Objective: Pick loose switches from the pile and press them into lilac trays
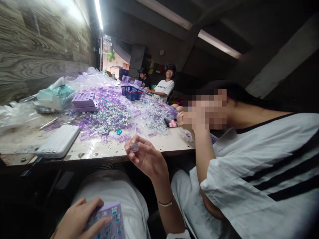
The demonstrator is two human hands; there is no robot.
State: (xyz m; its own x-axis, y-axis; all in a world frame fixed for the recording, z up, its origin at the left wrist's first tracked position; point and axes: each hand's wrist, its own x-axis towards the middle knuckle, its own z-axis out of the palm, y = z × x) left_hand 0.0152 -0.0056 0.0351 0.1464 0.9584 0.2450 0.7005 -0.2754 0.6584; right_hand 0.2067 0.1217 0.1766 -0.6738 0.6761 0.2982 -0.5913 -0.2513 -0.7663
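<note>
Left hand (77, 217) part-closed, fingers over lilac slotted tray (116, 220) braced on white-trousered lap (124, 191) at 7 o'clock, right hand (146, 157) pinching small clear plastic part (135, 147) at 12, purple-and-clear parts heap (112, 114) on workbench (159, 147) at 11, within reach.

Desk (161, 143) top: pale, scuffed, rough; possibly painted board, hard to tell. Wall panelling (42, 43): wood-grain finish, faint sheen. Purple plastic tray (109, 219): smooth, matt. Small clear plastic piece (134, 147): glossy. Clear plastic bags (93, 78): thin, crinkled, shiny. Blue basket (132, 93): moulded plastic mesh.
</note>
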